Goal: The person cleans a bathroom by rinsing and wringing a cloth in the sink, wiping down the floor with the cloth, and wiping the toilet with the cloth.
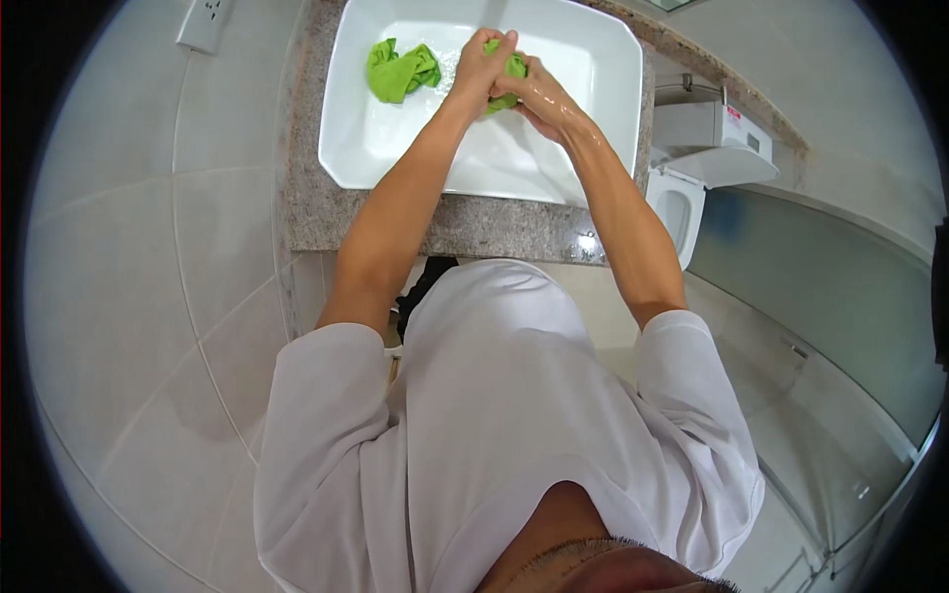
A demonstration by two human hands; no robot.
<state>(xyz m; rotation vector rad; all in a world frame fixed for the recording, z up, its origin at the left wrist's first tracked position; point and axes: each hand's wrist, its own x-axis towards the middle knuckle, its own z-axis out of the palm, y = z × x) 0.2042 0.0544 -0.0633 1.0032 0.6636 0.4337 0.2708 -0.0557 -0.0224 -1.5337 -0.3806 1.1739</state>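
Over the white sink (371,148), my left hand (479,71) and my right hand (546,97) are close together, both closed around a bright green cloth (515,66). Parts of this cloth stick out between my fingers and below them; the rest is hidden in my grip. Water glistens on my right hand and wrist. A second green cloth (399,73) lies crumpled in the left part of the sink, apart from my hands. Some bubbles or water drops show on the sink floor beside it.
The sink sits on a speckled stone counter (346,222). A toilet (678,212) with its lid up stands to the right, near a frosted glass panel (820,257). A power socket (205,22) is on the tiled wall at the left.
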